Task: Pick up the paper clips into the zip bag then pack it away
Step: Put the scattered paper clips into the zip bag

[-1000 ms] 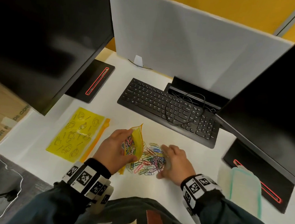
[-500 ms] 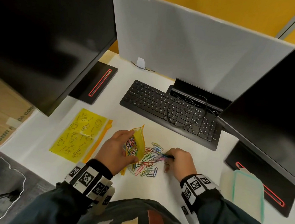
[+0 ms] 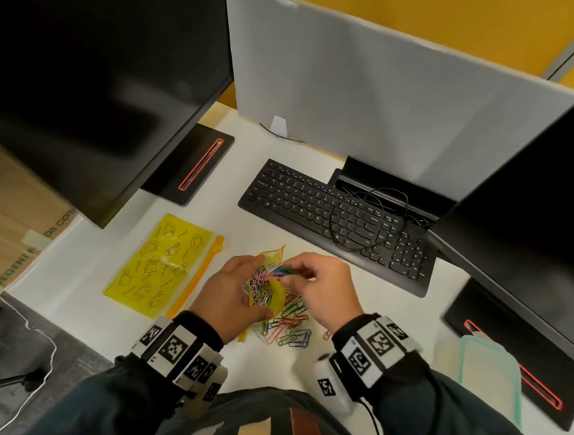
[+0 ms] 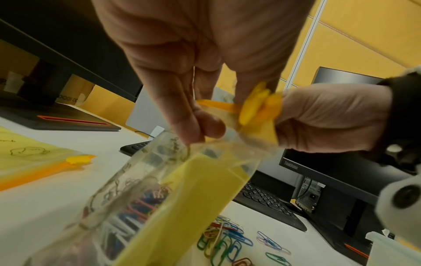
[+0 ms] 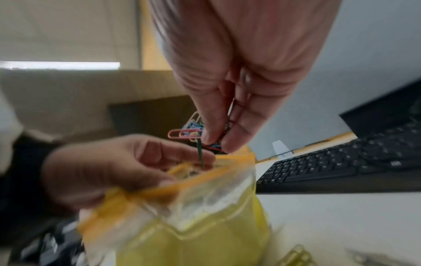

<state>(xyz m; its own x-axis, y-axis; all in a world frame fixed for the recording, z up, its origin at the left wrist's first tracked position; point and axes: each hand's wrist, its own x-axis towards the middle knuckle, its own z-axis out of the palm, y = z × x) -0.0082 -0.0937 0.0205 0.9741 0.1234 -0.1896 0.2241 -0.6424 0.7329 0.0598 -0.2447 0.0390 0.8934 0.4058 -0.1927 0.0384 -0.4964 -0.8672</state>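
My right hand (image 3: 321,288) pinches a bunch of paper clips (image 5: 193,134) over the zip bag (image 3: 268,289), whose mouth my left hand (image 3: 228,291) grips open. Loose clips (image 3: 290,331) lie on the desk (image 3: 267,366) beneath, near the keyboard (image 3: 337,218).

Ahead of you on the white desk (image 3: 86,263) lies a black keyboard (image 3: 333,217) with a thin black cable (image 3: 376,203) looped across its right half. A grey divider panel (image 3: 375,87) stands behind it. Two dark monitors (image 3: 94,75) flank you, each with a black base (image 3: 193,165) marked by a red slot. To your left lies a flat yellow pouch (image 3: 158,265) printed with drawings. At your right sits a clear container with a green-rimmed lid (image 3: 486,377).
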